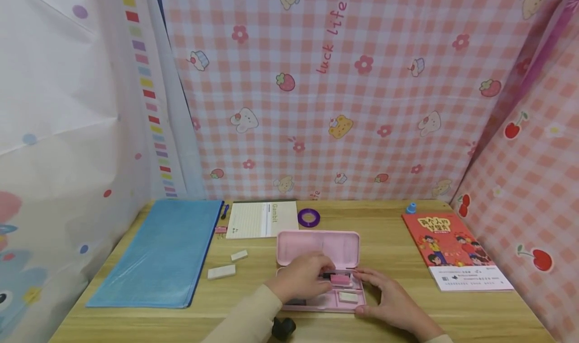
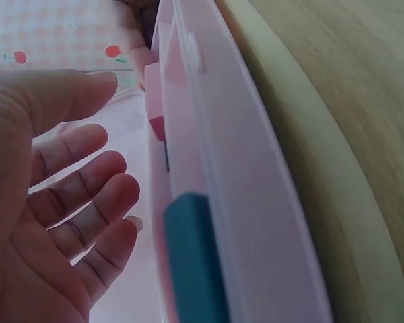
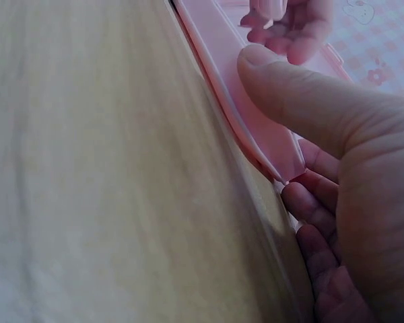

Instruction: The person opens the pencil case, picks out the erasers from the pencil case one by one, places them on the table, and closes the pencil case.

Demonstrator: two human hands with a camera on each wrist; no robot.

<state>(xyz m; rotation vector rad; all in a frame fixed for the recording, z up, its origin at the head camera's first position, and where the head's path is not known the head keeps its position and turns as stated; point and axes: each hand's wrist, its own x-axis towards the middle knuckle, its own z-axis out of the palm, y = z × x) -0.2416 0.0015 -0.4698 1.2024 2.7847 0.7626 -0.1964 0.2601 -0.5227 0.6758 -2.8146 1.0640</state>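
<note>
A pink pencil case [image 1: 322, 305] lies on the table with its lid raised at the back. My left hand [image 1: 304, 276] hovers over its interior, fingers loosely bent; the left wrist view shows a gap between thumb and fingers, holding nothing. At the case's right end, my right hand [image 1: 390, 299] grips it, thumb at the near corner and fingers around the end. Inside are a small pink block [image 1: 340, 280], a white eraser [image 1: 348, 297] in the front right compartment, and a dark teal block [image 2: 192, 256] at the left. A dark item behind the pink block is partly hidden.
Two white erasers [image 1: 221, 271] lie left of the case. A blue folder [image 1: 154, 257] covers the left side. Behind stand a notebook [image 1: 258, 220] and purple tape roll [image 1: 309, 217]. A red book [image 1: 452, 242] lies right, a black object [image 1: 284, 329] in front.
</note>
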